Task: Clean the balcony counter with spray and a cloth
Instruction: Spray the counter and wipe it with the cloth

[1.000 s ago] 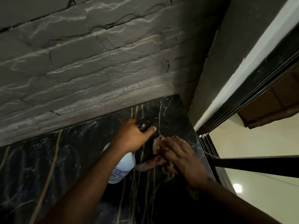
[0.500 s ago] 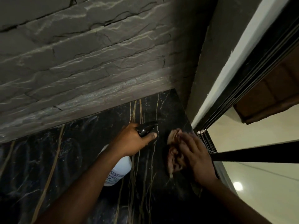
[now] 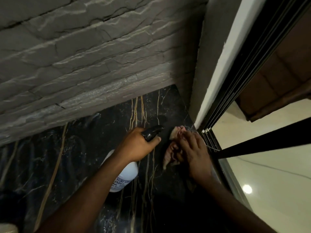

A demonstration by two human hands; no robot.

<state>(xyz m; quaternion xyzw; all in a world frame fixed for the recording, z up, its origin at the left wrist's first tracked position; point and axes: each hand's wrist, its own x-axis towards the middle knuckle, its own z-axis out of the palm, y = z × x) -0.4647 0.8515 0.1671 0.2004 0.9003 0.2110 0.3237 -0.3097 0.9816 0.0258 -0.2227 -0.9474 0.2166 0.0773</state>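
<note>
The counter [image 3: 84, 158] is black marble with gold veins and runs along a stone wall. My left hand [image 3: 137, 145] grips the black trigger head of a white spray bottle [image 3: 125, 175], held above the counter with its nozzle pointing toward the far right corner. My right hand [image 3: 193, 150] presses a crumpled pinkish cloth [image 3: 171, 148] flat onto the counter near its right edge, fingers spread over it. Most of the cloth is hidden under that hand.
A grey rough stone wall [image 3: 84, 64] rises behind the counter. A sliding door frame with black tracks [image 3: 235, 91] borders the counter's right end. A black rail [image 3: 269, 142] crosses below it, over a pale glossy floor [image 3: 269, 182].
My right hand has slid the cloth away from me toward the far right corner by the door track. My left hand with the bottle has stayed almost in place.
</note>
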